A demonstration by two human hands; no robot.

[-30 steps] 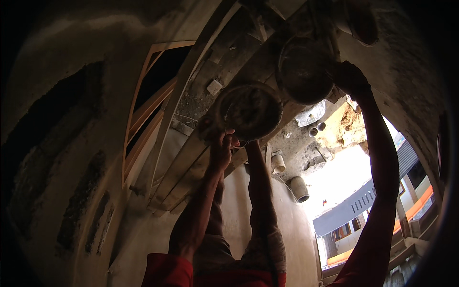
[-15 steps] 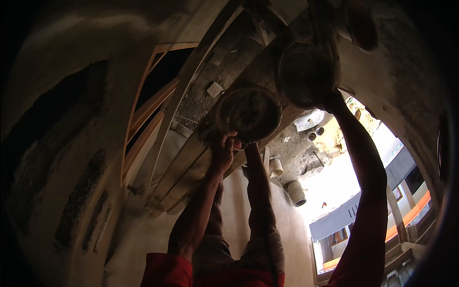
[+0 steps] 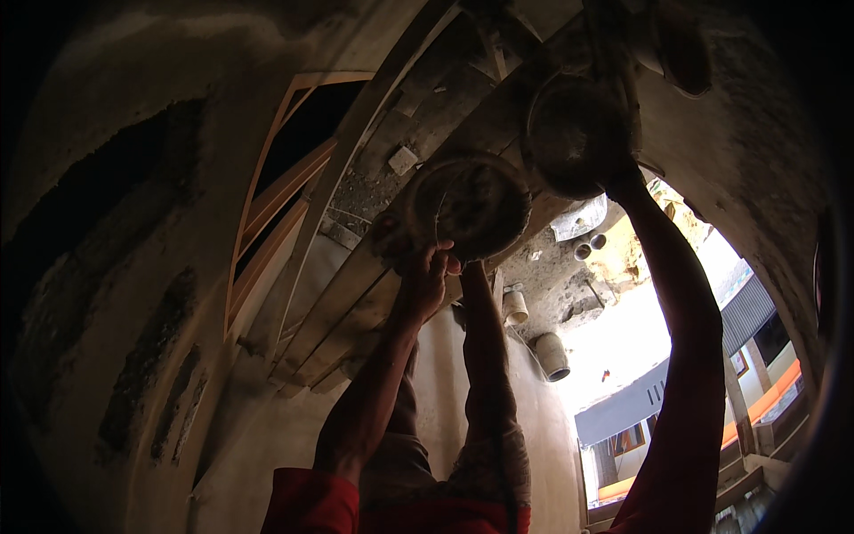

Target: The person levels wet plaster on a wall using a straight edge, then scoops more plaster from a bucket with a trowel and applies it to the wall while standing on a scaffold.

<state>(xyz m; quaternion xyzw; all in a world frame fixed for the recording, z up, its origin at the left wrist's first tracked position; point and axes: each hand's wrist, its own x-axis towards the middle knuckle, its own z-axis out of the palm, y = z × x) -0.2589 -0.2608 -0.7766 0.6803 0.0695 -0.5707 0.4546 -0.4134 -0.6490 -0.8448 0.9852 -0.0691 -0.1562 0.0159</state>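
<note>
My left hand (image 3: 428,274) is closed in a pinch at the near rim of a round, dark bucket (image 3: 480,200). A thin line like a wire handle runs from the fingers across its mouth, and the inside is too dim to make out. My right arm reaches farther out, and my right hand (image 3: 623,181) is a dark shape against the near right edge of a second round bucket (image 3: 576,133). Its fingers are lost in shadow. Both buckets are over wooden planks, with my legs below the nearer one.
I am above long planks (image 3: 334,334) like a scaffold. Far below on the rubble-strewn ground are a pale bucket (image 3: 514,307) and a larger container (image 3: 551,356). A rough wall (image 3: 107,294) and a wooden frame (image 3: 267,205) stand left. Bright daylight enters through an opening at right.
The view has shifted slightly. The far bucket and my right hand sit a little farther right and higher; my left hand keeps its pinch at the nearer bucket's rim.
</note>
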